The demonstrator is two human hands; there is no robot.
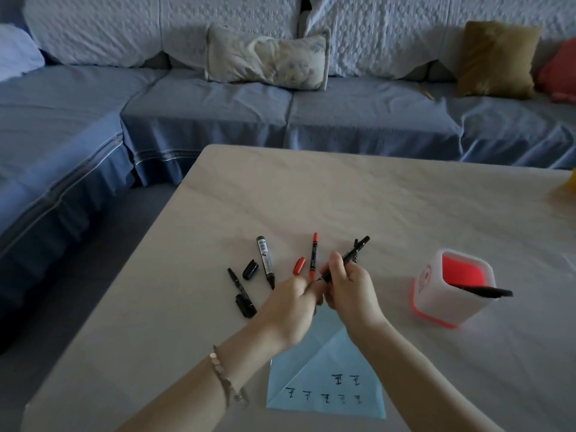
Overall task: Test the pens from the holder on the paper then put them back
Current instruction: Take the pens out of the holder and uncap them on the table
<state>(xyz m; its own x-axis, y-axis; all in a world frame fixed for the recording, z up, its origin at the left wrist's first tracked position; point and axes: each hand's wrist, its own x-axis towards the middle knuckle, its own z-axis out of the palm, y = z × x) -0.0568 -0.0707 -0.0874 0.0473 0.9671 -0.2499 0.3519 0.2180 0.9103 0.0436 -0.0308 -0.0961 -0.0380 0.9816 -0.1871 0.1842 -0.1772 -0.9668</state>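
Right grip [349, 286]: I clasp a black pen [346, 259], tip toward my left hand.
Left grip [293, 302]: curled by the tip; contents unclear.
Paper [324, 391]: on desk [389, 207], under my wrists.
Holder [452, 288]: right, one pen inside.

Right hand [349, 283]: black pen [346, 258] gripped, tip met by left hand [291, 302]
Holder [452, 289]: one pen [481, 292] inside
Paper [327, 381]: marked

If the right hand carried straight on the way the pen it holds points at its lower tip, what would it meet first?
The right hand holds a black pen whose lower tip aims down-left at the left hand, whose fingertips already seem to be at that tip. So the left hand comes first, though depth is hard to judge from one view.
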